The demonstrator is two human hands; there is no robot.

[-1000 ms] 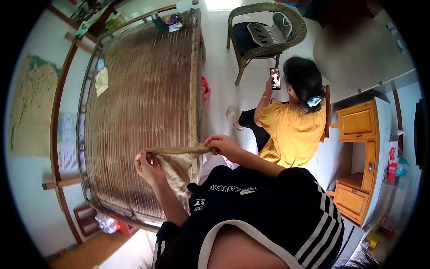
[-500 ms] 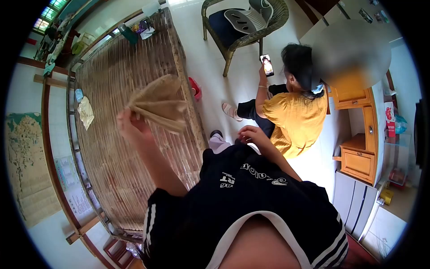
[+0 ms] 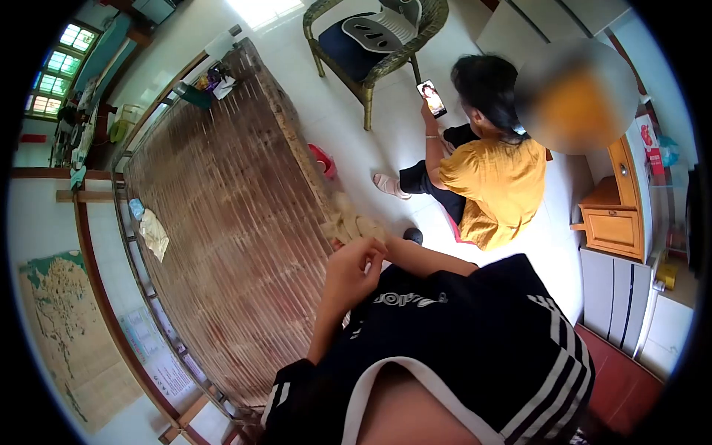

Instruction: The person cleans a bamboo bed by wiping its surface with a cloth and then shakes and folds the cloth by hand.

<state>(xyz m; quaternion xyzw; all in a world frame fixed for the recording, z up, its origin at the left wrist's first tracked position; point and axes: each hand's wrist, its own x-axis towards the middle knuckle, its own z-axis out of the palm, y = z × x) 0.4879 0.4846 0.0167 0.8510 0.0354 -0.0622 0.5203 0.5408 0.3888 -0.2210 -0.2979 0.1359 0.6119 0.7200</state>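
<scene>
A beige cloth [image 3: 356, 224] is bunched up just beyond my hands, near the edge of a slatted bamboo bed. My left hand [image 3: 353, 273] is closed against the near side of the cloth, its thumb and forefinger curled into a ring. Behind it, my right forearm [image 3: 430, 256] reaches in from the right. The right hand's fingers are hidden by the left hand and the cloth, so their grip does not show.
The bamboo bed [image 3: 215, 222] fills the left side, with a green bottle [image 3: 193, 95] and a pale cloth [image 3: 153, 233] on it. A person in a yellow top [image 3: 500, 185] sits at right holding a phone [image 3: 431, 99]. A wicker chair [image 3: 367, 93] and red basin [image 3: 321, 161] stand beyond.
My left hand has come right and towards my body with the beige cloth, which was spread out and is now bunched. My right hand has moved left to meet it. The view has shifted.
</scene>
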